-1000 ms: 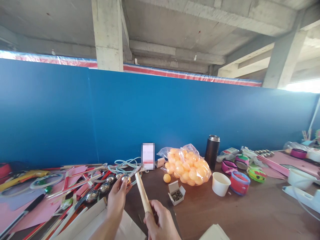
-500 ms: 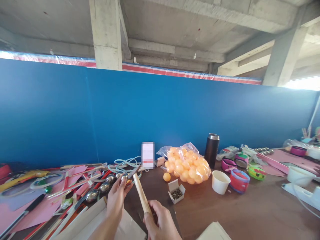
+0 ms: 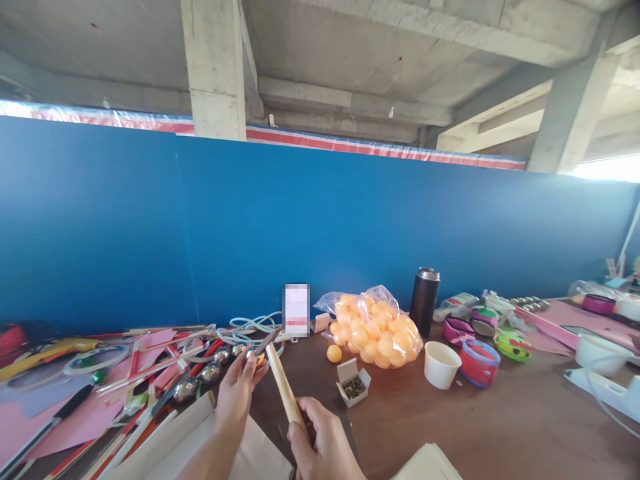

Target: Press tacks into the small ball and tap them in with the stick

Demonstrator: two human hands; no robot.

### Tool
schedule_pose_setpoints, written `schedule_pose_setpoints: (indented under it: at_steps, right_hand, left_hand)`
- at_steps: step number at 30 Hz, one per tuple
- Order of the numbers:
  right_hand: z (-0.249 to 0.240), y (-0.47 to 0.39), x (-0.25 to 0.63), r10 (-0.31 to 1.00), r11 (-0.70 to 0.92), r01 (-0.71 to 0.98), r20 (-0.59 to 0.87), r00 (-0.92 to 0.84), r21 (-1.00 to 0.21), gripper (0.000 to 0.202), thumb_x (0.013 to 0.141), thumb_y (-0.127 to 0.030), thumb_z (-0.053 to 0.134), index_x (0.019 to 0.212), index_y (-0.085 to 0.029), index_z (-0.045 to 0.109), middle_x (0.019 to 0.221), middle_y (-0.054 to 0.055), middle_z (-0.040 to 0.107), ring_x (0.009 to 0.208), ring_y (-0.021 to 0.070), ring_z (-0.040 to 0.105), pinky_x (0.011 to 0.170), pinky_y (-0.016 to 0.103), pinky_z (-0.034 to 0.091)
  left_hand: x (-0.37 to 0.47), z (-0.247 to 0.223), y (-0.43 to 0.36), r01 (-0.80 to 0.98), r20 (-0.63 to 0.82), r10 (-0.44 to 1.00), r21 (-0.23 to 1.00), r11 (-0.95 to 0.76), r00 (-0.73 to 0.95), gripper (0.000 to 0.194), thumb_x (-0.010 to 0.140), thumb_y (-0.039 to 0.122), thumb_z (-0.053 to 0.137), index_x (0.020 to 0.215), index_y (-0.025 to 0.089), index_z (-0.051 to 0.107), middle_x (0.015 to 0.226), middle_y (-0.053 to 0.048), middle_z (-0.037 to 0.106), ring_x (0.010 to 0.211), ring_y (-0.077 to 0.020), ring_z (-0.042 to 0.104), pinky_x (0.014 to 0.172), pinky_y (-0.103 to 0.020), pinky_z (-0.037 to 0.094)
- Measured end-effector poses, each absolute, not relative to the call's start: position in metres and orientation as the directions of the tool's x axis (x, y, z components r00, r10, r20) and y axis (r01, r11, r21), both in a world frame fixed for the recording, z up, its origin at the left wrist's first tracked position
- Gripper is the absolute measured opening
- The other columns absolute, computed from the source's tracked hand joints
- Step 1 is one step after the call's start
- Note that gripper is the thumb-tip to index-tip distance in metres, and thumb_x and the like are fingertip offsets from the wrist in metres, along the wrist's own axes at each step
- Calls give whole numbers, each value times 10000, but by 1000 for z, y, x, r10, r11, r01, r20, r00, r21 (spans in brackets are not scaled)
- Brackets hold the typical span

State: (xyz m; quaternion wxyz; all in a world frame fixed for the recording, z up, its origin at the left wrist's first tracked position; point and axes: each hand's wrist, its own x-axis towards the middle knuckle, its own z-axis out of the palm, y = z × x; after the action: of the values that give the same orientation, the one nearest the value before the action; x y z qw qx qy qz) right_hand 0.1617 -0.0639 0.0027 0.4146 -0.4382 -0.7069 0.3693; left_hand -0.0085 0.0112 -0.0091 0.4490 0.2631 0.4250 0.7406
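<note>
basically, near-zero change over the last second: right hand (image 3: 323,437) keeps its grip clamped round the wooden stick (image 3: 283,383), held over the bench (image 3: 400,413); left hand (image 3: 235,397) keeps fingers closed on a small orange-marked piece (image 3: 261,359), mostly hidden, just beside the stick's far end. work looks near standstill.

Brown table (image 3: 480,433), bag (image 3: 383,297) of orange balls (image 3: 373,337), open box (image 3: 357,400), white cup (image 3: 442,373), black flask (image 3: 423,307)

The stick (image 3: 283,380), pale, straight wood, lies toward half past six, tilted to eleven o'clock, lower end hidden. The strip (image 3: 267,343), thin and greyish, slants toward one o'clock beside the stick's top.
</note>
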Motion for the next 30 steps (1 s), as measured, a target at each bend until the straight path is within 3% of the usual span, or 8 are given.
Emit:
schedule_pose_setpoints:
  at_steps: [19,30]
  right_hand:
    - [13,-68,165,922,348,314,261,-286,-883,282,821,-414,425,883,-169,549,662,7,545,530,98,505,478,173,365]
    - [14,-67,163,923,319,308,220,-316,-896,234,834,-359,398,897,-171,522,640,-8,545,421,69,483,386,150,317]
  left_hand:
    - [-10,-14,13,-425,33,885,869,-255,-464,389,736,252,615,1112,167,559,978,-75,633,818,-166,644,861,-405,491]
    - [-9,-15,13,-415,30,891,878,-241,-453,388,728,258,623,1101,164,566,994,-79,626,836,-173,639,876,-408,479]
